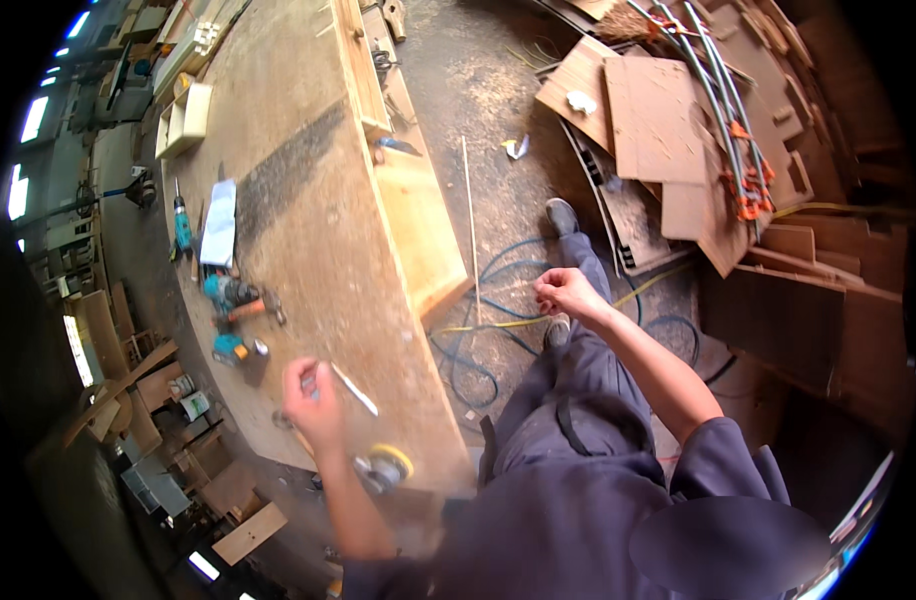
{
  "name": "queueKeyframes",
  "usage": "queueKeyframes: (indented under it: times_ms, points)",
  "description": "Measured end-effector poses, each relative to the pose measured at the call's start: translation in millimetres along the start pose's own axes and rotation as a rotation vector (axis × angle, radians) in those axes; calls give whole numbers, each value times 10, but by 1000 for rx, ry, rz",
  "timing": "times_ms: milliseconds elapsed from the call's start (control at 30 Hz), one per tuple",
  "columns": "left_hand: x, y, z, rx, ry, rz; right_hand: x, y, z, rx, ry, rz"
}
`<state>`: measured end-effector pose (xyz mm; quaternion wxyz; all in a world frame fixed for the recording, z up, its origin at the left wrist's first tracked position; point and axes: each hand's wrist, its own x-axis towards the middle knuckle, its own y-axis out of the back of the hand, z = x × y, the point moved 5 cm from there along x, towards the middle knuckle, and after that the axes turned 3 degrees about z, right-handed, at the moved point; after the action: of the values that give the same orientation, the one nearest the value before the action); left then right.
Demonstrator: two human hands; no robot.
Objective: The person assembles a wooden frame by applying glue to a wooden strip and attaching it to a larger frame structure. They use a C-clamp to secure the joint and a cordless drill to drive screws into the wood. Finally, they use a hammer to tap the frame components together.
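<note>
My left hand [314,402] is over the near part of the wooden workbench [308,215], its fingers curled closed and slightly blurred. A thin white stick-like piece [356,390] lies beside its fingers; whether they touch it I cannot tell. Close to that wrist is a round sander with a yellow rim [390,462]. Out past the bench's right edge, above my leg, my right hand [568,294] is held in the air with fingertips drawn together. Anything small inside either hand is hidden. Farther along the bench lie a hammer [256,308] and a teal cordless drill [228,290].
Another drill [182,228] and a white paper sheet [218,222] lie at the bench's left side. A blue hose [488,375] loops over the dusty floor by my feet. Stacked boards [653,120] and long metal clamps [723,100] fill the far right.
</note>
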<state>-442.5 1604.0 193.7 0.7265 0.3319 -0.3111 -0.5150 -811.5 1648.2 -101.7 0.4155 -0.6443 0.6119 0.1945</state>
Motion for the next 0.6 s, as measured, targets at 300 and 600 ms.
queueKeyframes:
  times_ms: [300,600]
  points:
    - [2112,-2069,666,370,-199,-55,3465,323,-911,-316,39,-43]
    - [2929,-2834,359,482,-210,-86,6167,-397,-1191,-228,30,-103]
